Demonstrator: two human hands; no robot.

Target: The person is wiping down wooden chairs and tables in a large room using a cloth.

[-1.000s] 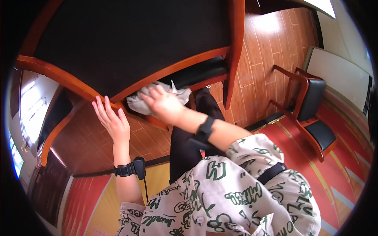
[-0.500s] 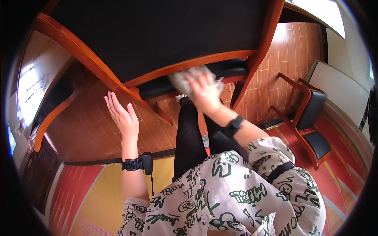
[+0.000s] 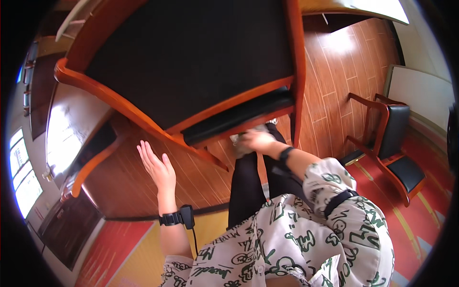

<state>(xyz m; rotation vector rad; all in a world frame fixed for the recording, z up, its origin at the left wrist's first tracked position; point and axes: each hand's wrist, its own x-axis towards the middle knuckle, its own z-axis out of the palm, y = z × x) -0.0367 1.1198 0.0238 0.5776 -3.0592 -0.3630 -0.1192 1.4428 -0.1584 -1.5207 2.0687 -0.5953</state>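
Right in front of me stands a wooden chair with a wide black backrest (image 3: 196, 57) and a black padded seat edge (image 3: 239, 117) beneath it. My right hand (image 3: 260, 141) is closed on a greyish cloth (image 3: 242, 146), mostly covered by the fingers and blurred by motion. Hand and cloth are at the wooden rail (image 3: 267, 121) under the seat edge, above my legs; whether they touch it I cannot tell. To the left, my left hand (image 3: 160, 168) is raised with fingers stretched out, holding nothing, just below the chair's left wooden frame.
Another black-and-wood chair (image 3: 394, 138) stands at the right on a red patterned carpet (image 3: 377, 201). A curved wooden armrest (image 3: 93, 167) of a further chair shows at the left. A table edge (image 3: 354, 6) is at the top right, over wood-look flooring (image 3: 330, 86).
My right hand has moved the cloth down from the black seat edge to below the rail. My left hand stays raised and open. The view has turned slightly, shifting the chair.
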